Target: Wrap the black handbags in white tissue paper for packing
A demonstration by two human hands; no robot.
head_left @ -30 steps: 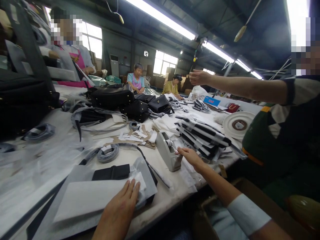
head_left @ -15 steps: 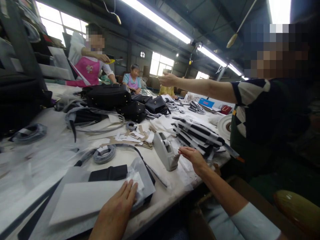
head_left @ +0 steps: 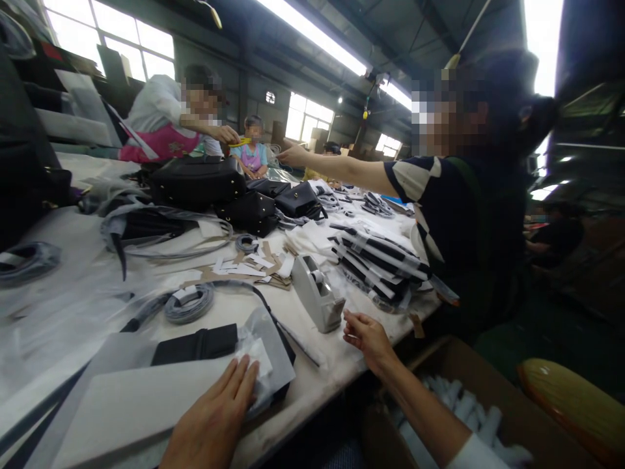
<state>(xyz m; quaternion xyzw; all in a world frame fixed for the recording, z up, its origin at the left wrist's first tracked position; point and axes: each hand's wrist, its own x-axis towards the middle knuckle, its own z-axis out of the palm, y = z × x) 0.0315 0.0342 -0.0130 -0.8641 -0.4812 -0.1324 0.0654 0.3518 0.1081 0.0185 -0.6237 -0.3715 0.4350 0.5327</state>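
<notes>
My left hand (head_left: 215, 410) lies flat, fingers spread, on a white sheet (head_left: 141, 397) and the crinkled clear wrapping beside it. Under its fingertips is a small white packet (head_left: 256, 355). A black folded piece (head_left: 195, 345) rests just beyond the sheet, on grey paper. Just right of the grey tape dispenser (head_left: 317, 296), my right hand (head_left: 366, 335) is raised over the table edge, thumb and index finger pinched together. Whatever is between those fingertips is too small to make out. A coiled grey strap (head_left: 189, 304) lies behind the black piece.
Black bags (head_left: 198, 182) and wrapped straps stand farther back. Wrapped black pieces (head_left: 381, 260) are stacked right of the dispenser. A cardboard box (head_left: 439, 365) of white rolls is below the edge. A person (head_left: 459, 195) at right reaches across; another holds yellow-handled scissors (head_left: 240, 142).
My right hand has dropped slightly, away from the dispenser's front end. The view has shifted right. At the back left, the person with the scissors leans farther forward.
</notes>
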